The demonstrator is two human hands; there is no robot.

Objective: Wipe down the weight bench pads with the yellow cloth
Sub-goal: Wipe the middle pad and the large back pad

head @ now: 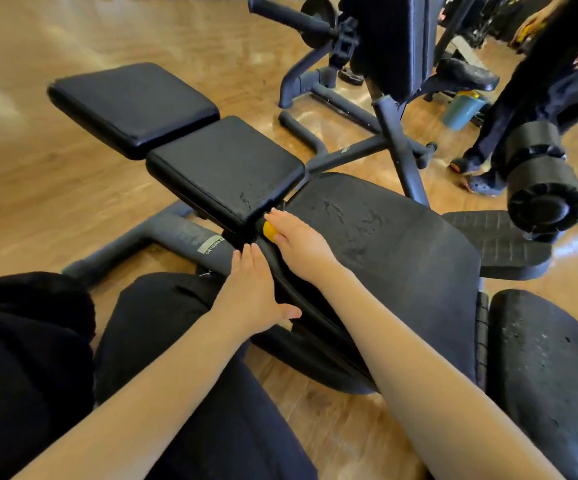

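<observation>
A black weight bench lies across the view with three pads: a far pad (131, 105), a middle pad (225, 168) and a large worn near pad (391, 244) with wet streaks. My right hand (298, 240) presses the yellow cloth (268, 231) against the near pad's left corner, by the gap to the middle pad; only a small bit of cloth shows under the fingers. My left hand (256, 292) rests flat, fingers together, on the near pad's left side edge, holding nothing.
Grey frame tube (176, 237) runs under the bench on the wooden floor. Another worn pad (550, 368) sits at lower right, a roller pad (543, 195) at right. Another machine (387, 43) stands behind. A person (536, 81) in dark clothes stands at far right near a teal bucket (460, 110).
</observation>
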